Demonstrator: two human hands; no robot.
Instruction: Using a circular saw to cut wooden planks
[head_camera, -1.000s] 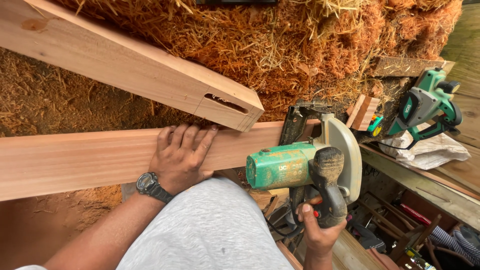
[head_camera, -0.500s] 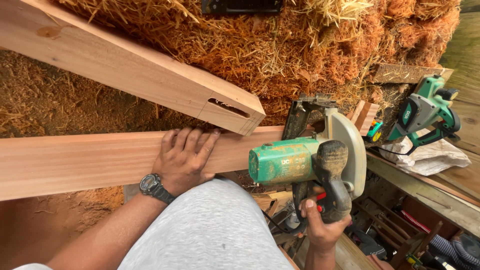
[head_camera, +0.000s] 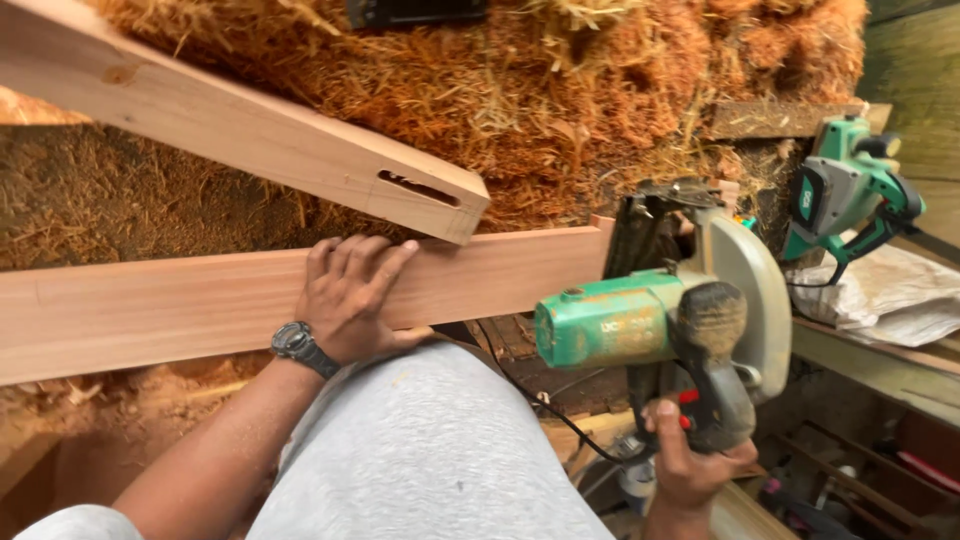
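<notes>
Bare fingers first: your left hand (head_camera: 350, 295) lies flat and spread, palm down, on the long pale reddish wooden plank (head_camera: 150, 310), pressing on it rather than gripping it, with a dark wristwatch (head_camera: 298, 345) on the wrist. Your right hand (head_camera: 690, 465) is curled shut around the dusty black handle of the green-bodied circular saw (head_camera: 660, 320), low and to the right of your grey-clad knee (head_camera: 430, 450).

That plank runs left to right across the scene, its long axis nearly level, and its right end reaches the saw's pale round blade guard (head_camera: 745, 290). So the saw sits at the plank's right end, your right hand has it, and your left hand is on the board well to the left of the blade, nearer the plank's middle. The two hands stand well apart along the board.

Just beyond your left hand, a second pale timber beam with a cut slot near its end (head_camera: 300, 145) slants down from the far left, its end just above the plank. Behind both lies a heap of orange-brown straw and wood shavings (head_camera: 620, 90). Far right, another green power tool (head_camera: 850, 195) rests above a crumpled white cloth (head_camera: 880, 295).
</notes>
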